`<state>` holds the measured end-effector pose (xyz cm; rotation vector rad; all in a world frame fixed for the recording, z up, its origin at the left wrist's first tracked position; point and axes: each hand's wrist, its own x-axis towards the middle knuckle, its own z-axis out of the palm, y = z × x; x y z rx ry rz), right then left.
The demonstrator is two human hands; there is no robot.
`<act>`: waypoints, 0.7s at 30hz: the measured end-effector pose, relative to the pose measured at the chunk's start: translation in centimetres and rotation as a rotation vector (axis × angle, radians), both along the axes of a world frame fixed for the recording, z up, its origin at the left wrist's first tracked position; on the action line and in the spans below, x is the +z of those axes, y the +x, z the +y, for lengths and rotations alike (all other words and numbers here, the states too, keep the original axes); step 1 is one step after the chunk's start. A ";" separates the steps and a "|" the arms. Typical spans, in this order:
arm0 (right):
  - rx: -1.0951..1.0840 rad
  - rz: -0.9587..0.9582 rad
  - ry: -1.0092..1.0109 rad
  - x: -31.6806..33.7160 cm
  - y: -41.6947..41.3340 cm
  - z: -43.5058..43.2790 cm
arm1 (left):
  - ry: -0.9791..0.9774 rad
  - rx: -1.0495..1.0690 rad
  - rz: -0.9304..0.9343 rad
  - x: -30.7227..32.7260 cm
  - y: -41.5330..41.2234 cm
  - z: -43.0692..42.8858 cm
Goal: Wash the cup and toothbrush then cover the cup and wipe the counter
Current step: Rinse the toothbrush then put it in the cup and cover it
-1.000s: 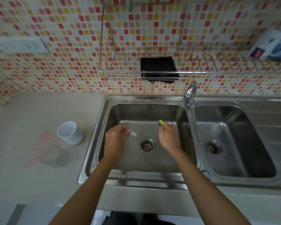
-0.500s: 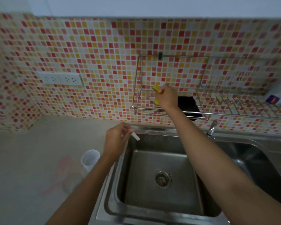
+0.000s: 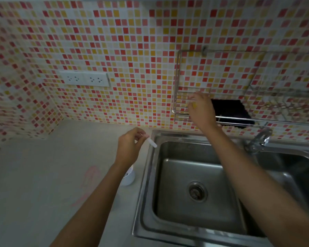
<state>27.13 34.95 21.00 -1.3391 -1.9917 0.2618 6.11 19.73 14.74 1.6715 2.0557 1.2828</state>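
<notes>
My left hand (image 3: 130,147) pinches a toothbrush (image 3: 152,143) above the sink's left rim; only its white end sticks out past my fingers. The white cup (image 3: 129,178) stands on the counter just left of the sink, mostly hidden behind my left forearm. My right hand (image 3: 201,108) is raised to the wire rack (image 3: 178,111) on the tiled wall, closed on a yellow sponge (image 3: 194,104) of which only a sliver shows. A faint pink see-through item (image 3: 91,175) lies on the counter left of the cup.
The steel double sink (image 3: 146,193) fills the lower right, with a drain (image 3: 197,192) and a tap (image 3: 259,139) between the basins. A black cloth (image 3: 228,108) hangs in the rack. Wall sockets (image 3: 85,78) sit at the left. Grey counter (image 3: 34,175) stretches left.
My right hand rose from the sink basin to the wall rack with the yellow sponge. My left hand lifted with the toothbrush to the sink's left rim. The view tilted upward and left.
</notes>
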 end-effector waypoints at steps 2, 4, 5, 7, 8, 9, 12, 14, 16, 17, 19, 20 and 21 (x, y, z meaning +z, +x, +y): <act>0.060 0.148 0.168 -2.2 -1.3 -3.9 | -0.007 0.029 0.002 -0.7 -1.9 -1.1; 0.130 0.227 0.223 -5.8 -2.7 -7.8 | -0.038 0.056 0.023 -2.0 -3.9 -2.3; 0.171 0.232 0.204 -7.9 -3.6 -9.5 | -0.063 0.068 0.035 -2.8 -4.8 -3.0; 0.270 0.173 0.023 -12.1 -5.5 -12.3 | -0.117 0.082 0.054 -4.5 -6.4 -4.3; 0.313 0.113 -0.129 -13.8 -6.4 -13.2 | -0.143 0.082 0.067 -5.4 -7.0 -5.0; 0.361 0.050 -0.288 -15.3 -7.4 -14.0 | -0.167 0.077 0.083 -6.3 -7.6 -5.5; 0.485 -0.017 -0.576 -18.5 -10.1 -15.2 | -0.216 0.049 0.129 -8.0 -8.9 -6.6; 0.521 0.043 -0.635 -19.7 -11.6 -15.6 | -0.225 0.027 0.148 -8.7 -9.3 -6.9; 0.519 0.115 -0.649 -20.3 -12.7 -15.8 | -0.218 0.006 0.170 -9.0 -9.5 -6.9; 0.504 0.141 -0.649 -20.3 -13.1 -16.0 | -0.215 -0.004 0.179 -9.2 -9.6 -6.9; 0.474 0.171 -0.649 -20.5 -13.8 -16.2 | -0.212 -0.019 0.179 -9.4 -9.7 -6.8; 0.463 0.184 -0.655 -20.6 -14.0 -16.3 | -0.209 -0.026 0.173 -9.5 -9.7 -6.7; 0.450 0.189 -0.666 -20.6 -14.1 -16.4 | -0.205 -0.033 0.168 -9.6 -9.8 -6.6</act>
